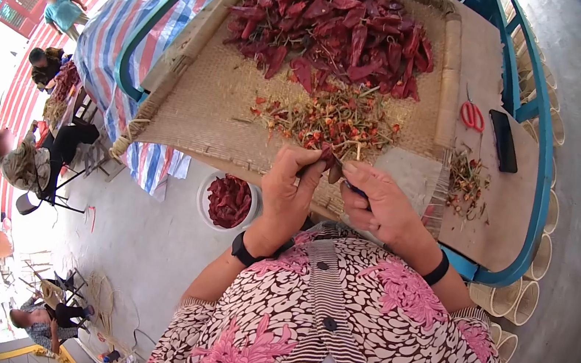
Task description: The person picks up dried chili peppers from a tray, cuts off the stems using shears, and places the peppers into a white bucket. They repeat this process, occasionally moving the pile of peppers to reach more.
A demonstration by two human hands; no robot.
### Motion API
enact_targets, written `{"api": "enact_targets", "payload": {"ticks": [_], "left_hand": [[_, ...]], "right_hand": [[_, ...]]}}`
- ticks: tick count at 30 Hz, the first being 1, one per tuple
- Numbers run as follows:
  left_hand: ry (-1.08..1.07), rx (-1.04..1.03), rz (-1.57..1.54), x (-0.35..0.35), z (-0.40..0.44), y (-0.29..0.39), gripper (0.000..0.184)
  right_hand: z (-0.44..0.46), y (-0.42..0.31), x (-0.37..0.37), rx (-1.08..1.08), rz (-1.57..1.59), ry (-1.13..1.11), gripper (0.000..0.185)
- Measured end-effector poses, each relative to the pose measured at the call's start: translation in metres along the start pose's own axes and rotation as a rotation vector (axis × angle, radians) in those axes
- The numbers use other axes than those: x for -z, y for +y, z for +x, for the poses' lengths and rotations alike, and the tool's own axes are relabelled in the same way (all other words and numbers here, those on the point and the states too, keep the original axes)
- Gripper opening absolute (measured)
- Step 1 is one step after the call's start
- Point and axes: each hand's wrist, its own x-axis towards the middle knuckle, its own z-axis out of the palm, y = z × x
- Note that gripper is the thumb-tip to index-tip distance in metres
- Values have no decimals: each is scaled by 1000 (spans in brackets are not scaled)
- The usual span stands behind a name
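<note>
My left hand [288,190] is closed, pinching a dried red chili pepper [327,155] over the near edge of a woven tray [189,111]. Close beside it, my right hand [385,204] is wrapped around what look like small dark-handled scissors [357,190]. Their short blade end meets the pepper near my left fingertips; the fingers hide most of the tool. Just beyond both hands lies a pile of cut stems and caps [333,117]. A large heap of dried red chilies [334,28] covers the far part of the tray.
Below the tray's left side, a white bucket [203,208] holds red chilies. Red-handled scissors [471,116], a phone [504,141] and more stems [467,182] lie on the board at right, inside a blue metal frame [519,247]. Several people sit or stand at left.
</note>
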Motion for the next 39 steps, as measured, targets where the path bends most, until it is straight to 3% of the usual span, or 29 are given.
{"api": "enact_targets", "payload": {"ticks": [4, 7, 9, 13, 16, 19, 22, 28, 30, 31, 33, 35, 39], "left_hand": [[-3, 45, -184, -1, 2, -12, 12], [-4, 215, -499, -1, 6, -7, 10], [49, 333, -687, -3, 13, 4, 9], [-33, 318, -501, 7, 14, -8, 11], [-95, 322, -579, 9, 16, -13, 12], [-125, 363, -598, 12, 18, -13, 11], [-176, 446, -694, 17, 19, -18, 8], [-301, 575, -1070, 26, 29, -35, 7], [-330, 581, -1248, 26, 30, -40, 8], [-382, 564, -1225, 27, 29, -45, 9], [-481, 532, -1178, 31, 27, -52, 13], [-391, 649, -1106, 33, 26, -43, 20], [-289, 659, -862, 55, 48, -6, 36]], "right_hand": [[5, 2, -1, -112, 272, -115, 28], [6, 3, -8, 7, 125, -22, 28], [12, 5, -12, 243, -270, 125, 30], [14, 3, -20, 703, -1258, 535, 33], [16, 5, -19, 792, -1419, 595, 34], [14, 3, -26, 743, -1473, 582, 33], [18, 7, -23, 758, -1145, 451, 32], [15, 4, -17, 137, -113, 127, 26], [15, -1, -22, 21, 100, 17, 28], [17, -3, -23, -36, 207, -37, 29], [24, -9, -12, 53, 331, -84, 33], [27, -13, -6, 121, 371, -95, 36], [28, -15, 1, -113, 821, 11, 40]]}}
